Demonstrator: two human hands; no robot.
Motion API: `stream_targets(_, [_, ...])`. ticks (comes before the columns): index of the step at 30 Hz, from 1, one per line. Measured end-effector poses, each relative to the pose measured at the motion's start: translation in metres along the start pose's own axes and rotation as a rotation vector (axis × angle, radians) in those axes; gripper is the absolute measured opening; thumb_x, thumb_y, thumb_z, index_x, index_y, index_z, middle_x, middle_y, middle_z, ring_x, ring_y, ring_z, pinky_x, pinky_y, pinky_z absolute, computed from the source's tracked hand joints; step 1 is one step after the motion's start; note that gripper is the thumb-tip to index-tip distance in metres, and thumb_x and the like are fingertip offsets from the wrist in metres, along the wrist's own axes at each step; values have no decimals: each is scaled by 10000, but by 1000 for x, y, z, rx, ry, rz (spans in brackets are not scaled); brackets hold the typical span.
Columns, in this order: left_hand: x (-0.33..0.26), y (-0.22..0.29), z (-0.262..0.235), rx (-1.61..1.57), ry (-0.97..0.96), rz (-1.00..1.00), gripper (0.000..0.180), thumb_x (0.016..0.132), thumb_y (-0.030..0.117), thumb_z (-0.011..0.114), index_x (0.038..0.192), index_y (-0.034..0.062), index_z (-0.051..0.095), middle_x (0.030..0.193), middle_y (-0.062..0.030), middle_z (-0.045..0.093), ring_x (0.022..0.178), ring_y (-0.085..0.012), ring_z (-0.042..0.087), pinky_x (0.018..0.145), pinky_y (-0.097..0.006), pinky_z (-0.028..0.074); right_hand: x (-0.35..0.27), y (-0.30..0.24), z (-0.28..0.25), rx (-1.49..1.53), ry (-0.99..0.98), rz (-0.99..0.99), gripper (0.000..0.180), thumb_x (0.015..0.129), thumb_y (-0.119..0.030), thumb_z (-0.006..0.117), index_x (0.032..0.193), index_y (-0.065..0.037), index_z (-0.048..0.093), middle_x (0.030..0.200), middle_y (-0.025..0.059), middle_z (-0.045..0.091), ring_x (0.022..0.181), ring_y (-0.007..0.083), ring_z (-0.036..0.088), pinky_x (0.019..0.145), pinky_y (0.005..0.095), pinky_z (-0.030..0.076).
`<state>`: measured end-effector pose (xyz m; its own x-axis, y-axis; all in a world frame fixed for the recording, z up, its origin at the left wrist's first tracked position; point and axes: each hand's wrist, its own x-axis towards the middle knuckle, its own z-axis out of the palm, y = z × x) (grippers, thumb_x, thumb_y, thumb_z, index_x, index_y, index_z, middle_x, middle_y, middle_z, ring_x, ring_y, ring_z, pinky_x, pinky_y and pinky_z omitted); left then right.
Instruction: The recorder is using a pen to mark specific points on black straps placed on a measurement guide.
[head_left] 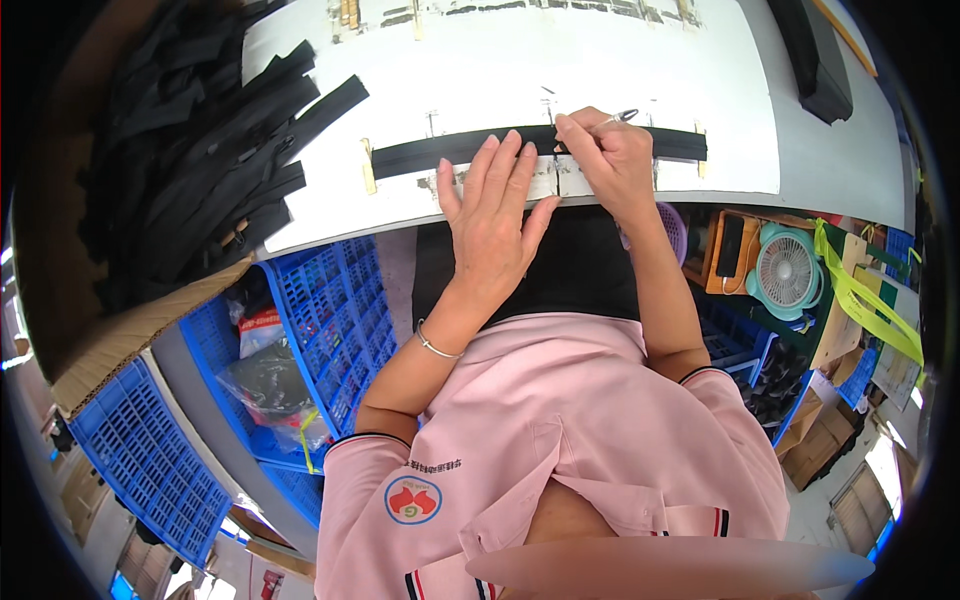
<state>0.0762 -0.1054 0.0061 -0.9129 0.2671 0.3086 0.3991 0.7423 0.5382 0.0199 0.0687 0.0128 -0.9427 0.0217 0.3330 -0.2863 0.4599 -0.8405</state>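
Across the white board (560, 60) on the table lies a long black fabric strip (425, 153), running left to right near the front edge, with a faint line along its length. My left hand (488, 225) rests flat on the strip, fingers stretched out and a little apart. Beside it, my right hand (615, 165) is closed around a pen (625, 116), whose silver end sticks out above the knuckles. The pen's other end points down at the strip, mostly hidden by my fingers. Tape pieces and dark marks are on the board around the strip.
Many black strips (190, 130) are heaped at the left, by a cardboard edge (150, 325). Blue plastic crates (335, 320) stand below the table. A black object (810, 60) lies far right. At the lower right are a small fan (787, 270) and a phone (733, 248).
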Motion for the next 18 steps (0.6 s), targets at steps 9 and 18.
stream_targets(9, [1, 0, 2, 23, 9, 20, 552, 898, 294, 779, 1375, 54, 639, 1465, -94, 581, 1405, -276, 483, 1218, -580, 152, 0, 3, 0, -65, -10, -57, 272, 908, -141, 717, 672, -8, 688, 630, 29, 672, 479, 175, 542, 477, 304, 413])
stream_targets(18, [0, -1, 0, 46, -36, 21, 555, 923, 259, 765, 1417, 59, 611, 1516, -111, 542, 1436, -306, 445, 1227, -559, 131, -11, 7, -75, 233, 289, 233, 199, 985, -84, 658, 855, 46, 734, 733, 7, 684, 643, 49, 566, 577, 219, 437])
